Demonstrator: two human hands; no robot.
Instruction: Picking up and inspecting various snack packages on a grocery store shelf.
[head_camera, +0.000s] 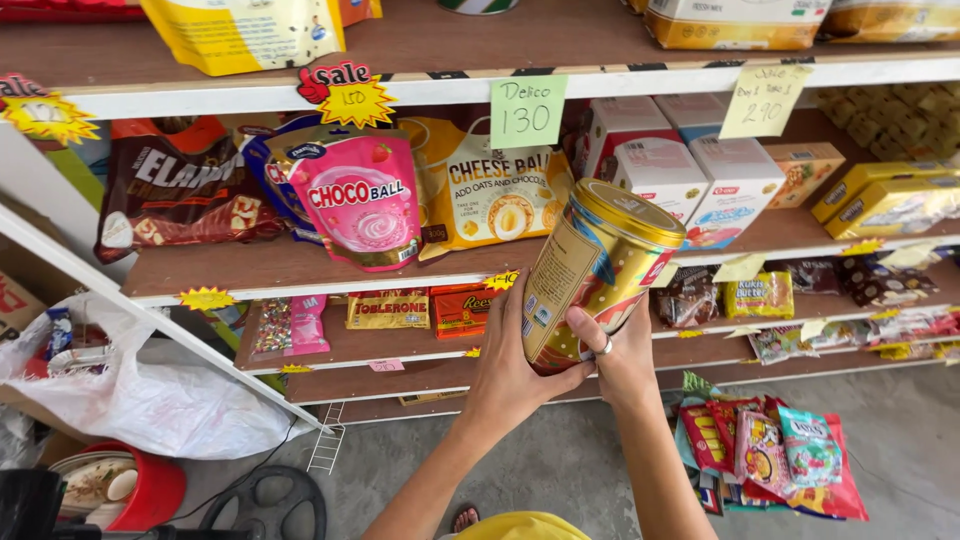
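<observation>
Left hand (507, 375), right hand (622, 362) clasp gold tin (598, 268) (tilted), fingers curled.

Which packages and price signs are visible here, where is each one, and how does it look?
Gold tin: tilted cylinder, held in left hand and right hand.
Pink pouch: middle shelf, left of the tin.
Yellow pouch: beside the pink pouch.
Green note: square, upper shelf edge.
Yellow note: further right.
</observation>
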